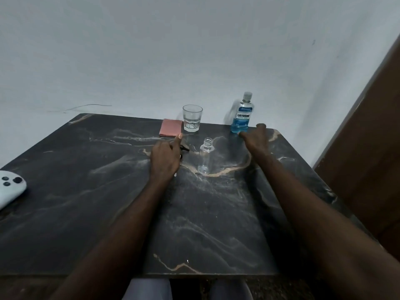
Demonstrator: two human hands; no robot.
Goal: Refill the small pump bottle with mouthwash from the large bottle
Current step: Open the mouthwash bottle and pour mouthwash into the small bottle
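A: What shows nearest?

B: Two bare forearms reach forward from the near edge of the table [91, 213], a dark marble-patterned slab with pale veins. Below that edge, light grey trouser legs show.

A: And the hands?

B: The left hand [165, 158] lies past the middle of the table, knuckles up, thumb pointing away, its fingers curled around a dark pump top [184, 147] whose tip sticks out on the right. The right hand [255, 137] is stretched toward the far right corner, fingers bent, thumb raised; its fingertips touch or nearly touch the foot of the large mouthwash bottle [242, 115]. I cannot tell whether it grips the bottle yet.

A: Where is the small bottle?

B: The small pump bottle [205, 158] stands upright between the two hands, clear, empty and open at the neck.

A: And farther back?

B: Near the far edge a glass tumbler [192, 121] holds some water, with a folded pink cloth [170, 127] just beside it on the left. The large bottle is capped and about half full of blue liquid. A white controller [10, 189] lies at the left edge. Behind is a plain pale wall [151, 50]; a brown wooden panel [368, 159] stands at the right.
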